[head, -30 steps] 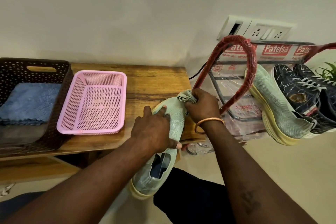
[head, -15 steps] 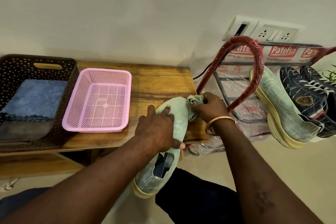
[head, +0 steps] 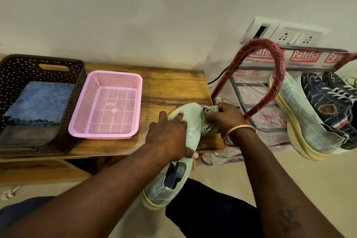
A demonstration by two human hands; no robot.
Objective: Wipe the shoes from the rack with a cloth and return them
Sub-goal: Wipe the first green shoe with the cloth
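Work at the near right corner of a low wooden table (head: 173, 87). The person's left hand (head: 170, 137) is clamped over the middle of a pale green mesh shoe (head: 193, 127), fingers curled across the upper and thumb tucked round its right side. The shoe points away from the person. Its toe end rests on the table corner and its heel end hangs past the near edge, above a dark trouser leg. Cannot tell whether the heel touches the leg. A yellowish sole shows at the heel.

The right hand (head: 226, 118) is closed round a bunched greenish cloth (head: 209, 111) with dark marks, pressing it against the right side of the shoe's toe. There is a copper-coloured bangle (head: 239, 128) on that wrist.

Left of the hands on the table sits a pink basket (head: 104, 133). Just beside it, further left, is a brown basket (head: 19, 63) with a folded blue towel (head: 38, 102) inside.

Right of the table, near the wall, stands a rack (head: 274, 75) with a frame wrapped in red plastic and printed labels along the back. On it lies a matching green shoe (head: 309, 120), tipped with its sole toward the table. Dark blue shoes (head: 328, 98) with white laces sit just beside that one. A white socket panel (head: 289, 35) is on the wall above the rack.
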